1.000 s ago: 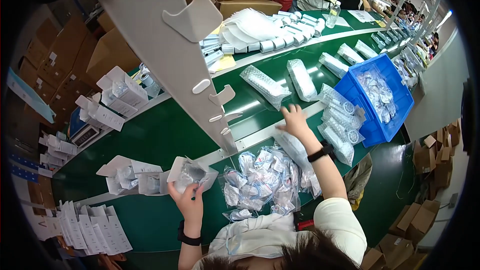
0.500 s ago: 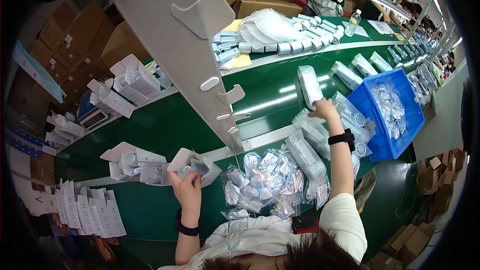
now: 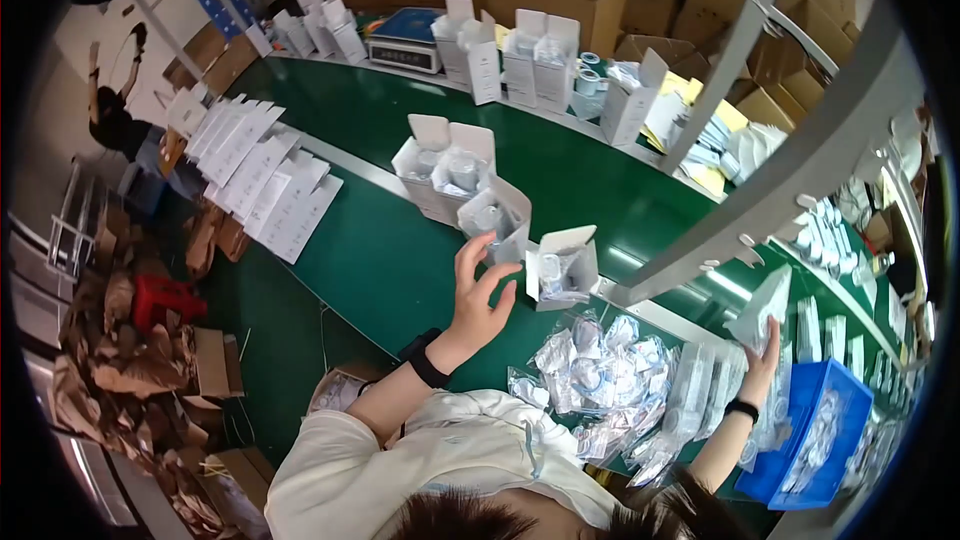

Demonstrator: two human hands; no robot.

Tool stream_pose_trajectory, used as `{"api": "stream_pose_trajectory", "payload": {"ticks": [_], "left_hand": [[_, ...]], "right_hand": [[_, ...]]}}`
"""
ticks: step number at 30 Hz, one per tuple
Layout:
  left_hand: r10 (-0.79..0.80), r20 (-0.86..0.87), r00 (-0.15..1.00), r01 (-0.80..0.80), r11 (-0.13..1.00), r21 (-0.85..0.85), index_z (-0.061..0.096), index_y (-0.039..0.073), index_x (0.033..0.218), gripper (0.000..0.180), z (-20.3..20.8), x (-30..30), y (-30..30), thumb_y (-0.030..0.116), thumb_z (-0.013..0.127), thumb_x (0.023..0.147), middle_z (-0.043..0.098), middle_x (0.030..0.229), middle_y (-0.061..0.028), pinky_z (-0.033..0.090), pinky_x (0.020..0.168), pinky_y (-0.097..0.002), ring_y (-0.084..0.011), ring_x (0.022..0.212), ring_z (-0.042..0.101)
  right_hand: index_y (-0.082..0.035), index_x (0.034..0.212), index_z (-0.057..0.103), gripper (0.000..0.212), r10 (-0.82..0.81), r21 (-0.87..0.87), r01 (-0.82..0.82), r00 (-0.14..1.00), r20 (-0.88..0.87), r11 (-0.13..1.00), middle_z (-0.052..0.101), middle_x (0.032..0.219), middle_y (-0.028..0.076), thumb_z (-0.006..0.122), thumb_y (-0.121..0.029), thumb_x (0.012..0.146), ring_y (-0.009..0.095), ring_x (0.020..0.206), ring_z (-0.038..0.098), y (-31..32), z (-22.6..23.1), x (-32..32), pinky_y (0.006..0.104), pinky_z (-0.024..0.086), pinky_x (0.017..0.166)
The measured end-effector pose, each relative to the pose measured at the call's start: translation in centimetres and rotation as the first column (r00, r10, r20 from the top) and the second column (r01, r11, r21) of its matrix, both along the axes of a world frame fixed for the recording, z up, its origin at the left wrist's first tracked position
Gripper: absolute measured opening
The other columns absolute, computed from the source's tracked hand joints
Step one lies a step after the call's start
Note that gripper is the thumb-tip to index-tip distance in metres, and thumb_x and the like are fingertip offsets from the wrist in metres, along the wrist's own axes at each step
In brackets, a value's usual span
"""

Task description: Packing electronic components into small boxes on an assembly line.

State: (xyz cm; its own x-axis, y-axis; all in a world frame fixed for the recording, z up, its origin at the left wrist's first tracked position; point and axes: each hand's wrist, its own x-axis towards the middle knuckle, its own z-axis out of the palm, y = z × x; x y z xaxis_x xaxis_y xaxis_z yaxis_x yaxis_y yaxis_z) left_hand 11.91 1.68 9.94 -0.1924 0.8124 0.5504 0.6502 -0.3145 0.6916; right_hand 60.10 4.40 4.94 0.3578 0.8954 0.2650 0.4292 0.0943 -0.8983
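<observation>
My left hand point(image 3: 478, 305) is held over the near side of the green table point(image 3: 365, 260), its fingers apart and nothing in them. Just beyond its fingertips stands an open white box point(image 3: 510, 202) with clear-bagged parts inside. Another open white box point(image 3: 582, 292) is to its right, and a pair of filled white boxes point(image 3: 420, 190) stands farther off. On the right, my right hand point(image 3: 762, 365) grips a bubble-wrapped package point(image 3: 765, 305), raised above the work surface. Between the hands lies a heap of bagged parts point(image 3: 605, 365), next to more bubble-wrapped packages point(image 3: 690, 390).
A blue bin point(image 3: 858, 405) of bagged parts sits by my right forearm. A grey metal post point(image 3: 735, 215) rises between the boxes and my right hand. White cartons point(image 3: 265, 175) line the table's left end. Across the green belt are more white boxes point(image 3: 540, 60) and a scale point(image 3: 405, 40).
The view has swung to the left. My right hand, earlier reaching to a bubble-wrapped package on the belt, now holds one up. My left hand has come away from the open box and its fingers have spread.
</observation>
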Motion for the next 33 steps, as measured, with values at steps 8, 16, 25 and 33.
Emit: {"api": "stream_pose_trajectory", "payload": {"ticks": [8,16,25,33], "left_hand": [[0.561,-0.341,0.754,-0.582,0.812,0.049,0.045,0.006,0.113,0.048,-1.8,-24.1,-0.9,0.002,0.061,0.068,0.038,0.121,-0.0169,0.031,0.094,-0.0397,-0.0345,0.112,0.035],[0.164,-0.818,0.552,-0.724,0.581,-0.372,0.027,0.002,0.131,0.085,-5.3,-44.2,1.4,0.016,0.075,0.062,0.023,0.137,-0.0186,0.026,0.095,-0.0511,-0.0382,0.123,0.025],[0.124,-0.245,0.962,-0.217,0.888,-0.404,0.020,0.007,0.134,0.095,-2.0,-29.1,-2.8,0.008,0.073,0.056,0.023,0.134,-0.0194,0.024,0.097,-0.0497,-0.0407,0.121,0.023],[-0.296,0.205,0.933,0.354,0.857,-0.375,0.018,0.005,0.134,0.101,-2.2,-20.5,-5.1,0.012,0.077,0.053,0.029,0.130,-0.0167,0.022,0.101,-0.0420,-0.0307,0.121,0.027]], "right_hand": [[-0.007,0.125,0.041,0.050,-0.166,-0.151,0.068,0.361,-0.918,0.986,0.044,0.125,0.012,0.050,-0.033,0.083,0.027,0.115,0.042,-6.0,1.8,-11.6,0.0412,0.034,0.096],[-0.003,0.127,0.037,0.060,-0.157,-0.080,0.244,0.314,-0.936,0.966,0.045,0.124,0.015,0.046,-0.042,0.082,0.030,0.115,0.041,-9.8,4.4,-25.8,0.0416,0.029,0.099],[0.004,0.128,0.030,0.075,0.167,-0.039,-0.548,0.320,-0.933,0.835,0.052,0.111,0.019,0.061,-0.019,0.063,0.026,0.092,0.056,-8.7,6.5,-40.1,0.0350,0.047,0.080],[-0.017,0.137,0.019,0.086,0.133,-0.026,-0.563,0.240,-0.962,0.826,0.044,0.122,0.008,0.057,0.005,0.063,0.023,0.107,0.049,-3.2,4.7,-48.8,0.0342,0.042,0.088]]}}
